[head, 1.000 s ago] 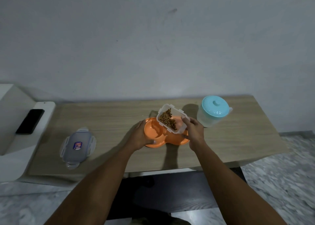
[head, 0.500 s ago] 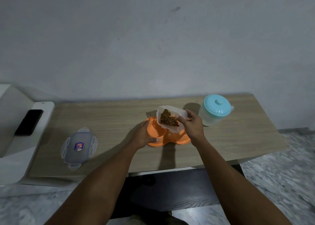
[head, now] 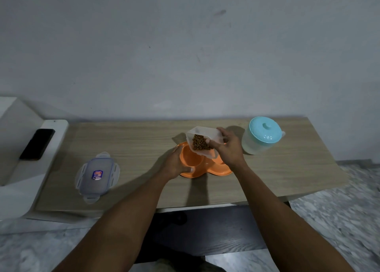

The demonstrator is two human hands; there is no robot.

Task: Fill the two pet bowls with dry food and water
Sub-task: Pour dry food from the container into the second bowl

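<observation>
You've got open table (head: 133, 148) between the lid (head: 96, 175) and the orange bowl (head: 205, 172); on the right the jug (head: 259, 146) sits close, so that side's tight.

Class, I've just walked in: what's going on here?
A person's right hand tilts a clear container of kibble over the orange double bowl, while the left hand grips the bowl's rim. No kibble shows in the bowl yet. The jug with the turquoise lid stands untouched at right; the container's lid lies at left.
</observation>
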